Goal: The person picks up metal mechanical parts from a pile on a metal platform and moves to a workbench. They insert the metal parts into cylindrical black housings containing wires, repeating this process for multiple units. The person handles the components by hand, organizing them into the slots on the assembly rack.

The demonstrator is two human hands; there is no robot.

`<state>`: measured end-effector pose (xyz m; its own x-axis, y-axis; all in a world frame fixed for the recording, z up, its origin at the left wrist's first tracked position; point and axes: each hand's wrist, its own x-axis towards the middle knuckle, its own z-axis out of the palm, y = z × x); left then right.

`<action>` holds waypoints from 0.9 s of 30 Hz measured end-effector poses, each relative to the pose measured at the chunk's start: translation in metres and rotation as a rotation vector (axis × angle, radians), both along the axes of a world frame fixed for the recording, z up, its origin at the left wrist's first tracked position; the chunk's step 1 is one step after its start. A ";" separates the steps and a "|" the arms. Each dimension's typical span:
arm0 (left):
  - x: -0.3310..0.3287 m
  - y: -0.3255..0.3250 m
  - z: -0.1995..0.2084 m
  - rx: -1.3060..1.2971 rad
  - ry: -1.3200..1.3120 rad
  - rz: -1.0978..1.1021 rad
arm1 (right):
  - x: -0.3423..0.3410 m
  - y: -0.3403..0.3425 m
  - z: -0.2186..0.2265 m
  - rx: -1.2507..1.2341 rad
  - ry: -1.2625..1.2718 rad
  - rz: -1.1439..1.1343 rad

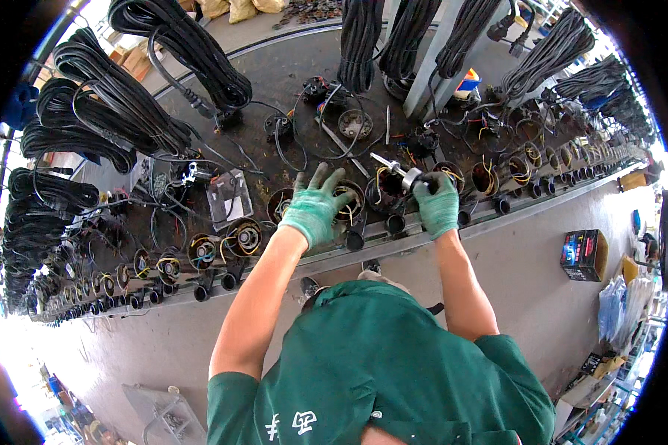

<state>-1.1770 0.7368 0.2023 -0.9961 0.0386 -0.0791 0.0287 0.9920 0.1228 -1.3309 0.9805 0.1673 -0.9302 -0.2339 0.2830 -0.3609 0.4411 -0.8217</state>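
My right hand (436, 205), in a green glove, is closed around the dark end of what looks like a motor armature (410, 178). Its silver cylinder and pale shaft point up and to the left, above an open round black housing (382, 199) with wires inside. My left hand (313, 213), also gloved, has its fingers spread over the near edge of the bench. Beside its fingertips sits another round housing (353, 194) with a yellow wire. The glove partly covers a further housing (276, 204) on its left side.
A long row of similar housings with black tubular handles (228, 280) lines the bench's near edge. Bundled black power cables (189, 59) stand behind them. A grey metal post (427, 70) rises beyond my right hand. A clear plastic bag (228, 196) lies left. On the floor at right stands a black box (580, 256).
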 end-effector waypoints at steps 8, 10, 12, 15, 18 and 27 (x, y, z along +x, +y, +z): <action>-0.002 -0.033 -0.013 0.421 0.056 -0.039 | 0.017 0.012 0.095 0.032 0.057 0.300; 0.001 -0.039 -0.039 0.558 0.260 0.059 | 0.030 0.001 0.109 0.071 0.083 0.432; 0.001 -0.040 -0.056 0.822 0.308 0.246 | 0.034 -0.015 0.102 0.118 0.193 0.507; -0.001 -0.036 -0.064 0.764 0.469 0.251 | 0.036 -0.037 0.095 0.216 0.208 0.647; -0.004 -0.032 -0.069 0.726 0.533 0.293 | 0.031 -0.060 0.077 0.375 0.212 0.700; -0.003 -0.029 -0.072 0.700 0.603 0.315 | 0.026 -0.103 0.033 0.711 0.169 0.799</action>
